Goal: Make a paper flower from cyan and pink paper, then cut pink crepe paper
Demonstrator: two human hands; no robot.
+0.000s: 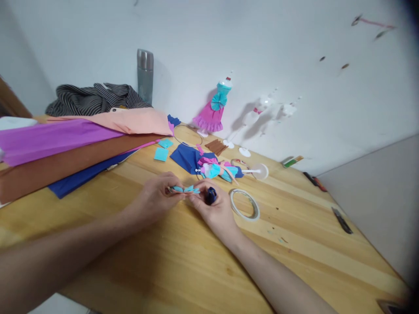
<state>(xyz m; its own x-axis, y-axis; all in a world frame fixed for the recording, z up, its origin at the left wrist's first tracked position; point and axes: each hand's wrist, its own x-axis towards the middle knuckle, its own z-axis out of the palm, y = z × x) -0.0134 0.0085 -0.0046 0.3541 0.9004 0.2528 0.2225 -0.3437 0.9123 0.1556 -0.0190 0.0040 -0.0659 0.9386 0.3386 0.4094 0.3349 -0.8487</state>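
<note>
Both hands meet over the middle of the wooden table (183,266). My left hand (156,196) pinches a small folded piece of teal and pink paper (185,189), shaped like a bow. My right hand (214,208) is closed round a small dark blue object (211,195) and touches the right end of the same paper piece. Just beyond the hands lies a doll figure (218,169) dressed in teal, pink and blue paper on a white stand.
A tape ring (245,204) lies right of my right hand. Rolls of purple, brown, blue and peach paper (65,152) fill the left. A dressed mannequin (214,109), white mannequins (262,111), a metal flask (145,75) and striped cloth (94,98) stand at the wall. A knife (341,220) lies far right.
</note>
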